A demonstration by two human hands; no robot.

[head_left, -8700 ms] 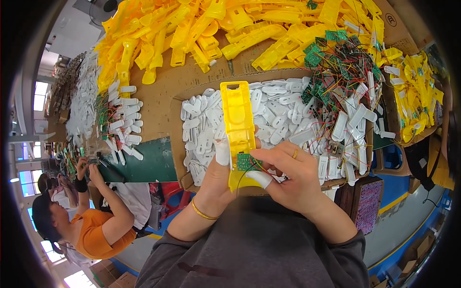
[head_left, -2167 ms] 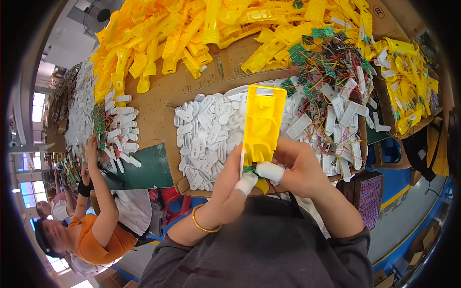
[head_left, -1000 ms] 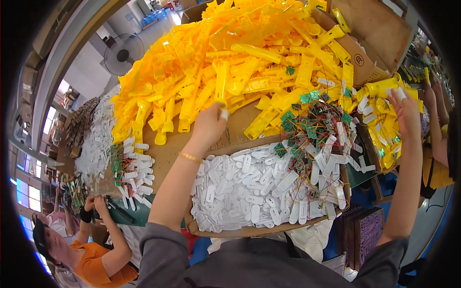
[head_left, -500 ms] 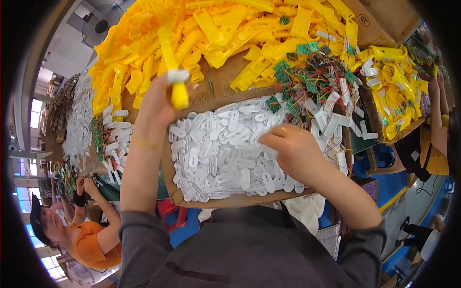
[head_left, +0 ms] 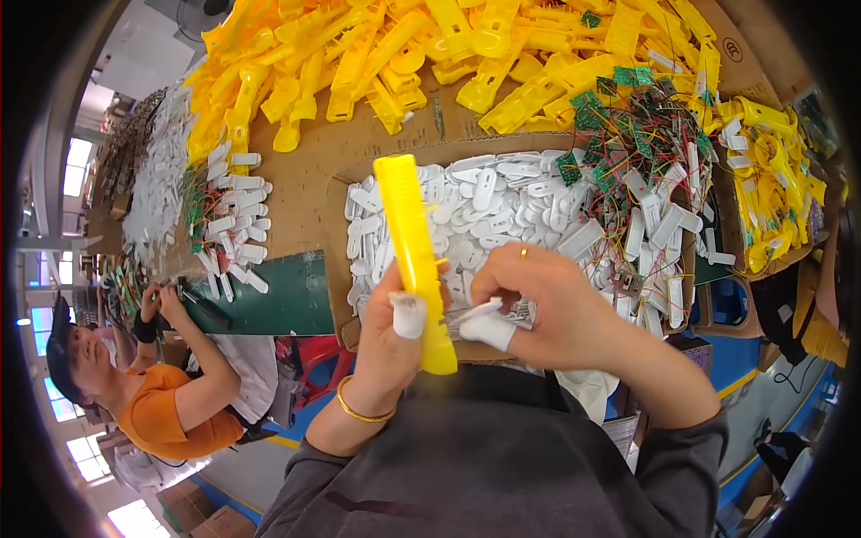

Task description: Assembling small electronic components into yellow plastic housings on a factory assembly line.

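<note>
My left hand (head_left: 384, 351) is closed around a long yellow plastic shell (head_left: 409, 229), held upright in front of my chest with its open, ribbed side turned rightward. Close beside it, my right hand (head_left: 560, 305) pinches a small white plastic piece (head_left: 473, 313) between thumb and fingers; the fingers partly hide it. The piece is near the shell, and I cannot tell whether they touch. White covers wrap both thumbs. Below the hands is a cardboard box (head_left: 339, 242) holding many flat white oval plastic pieces (head_left: 489, 190) with slots.
Yellow shells (head_left: 368, 54) are heaped at the back. Green circuit boards with wires (head_left: 628, 134) and white cases lie at the box's right. More white cases (head_left: 238, 220) sit left, by a green mat (head_left: 282, 291). A co-worker in orange (head_left: 179, 403) works at the left.
My left hand has brought the yellow shell from the far heap back toward my chest. My right hand has moved slightly nearer from the white pieces, pinching one. The view has shifted.
</note>
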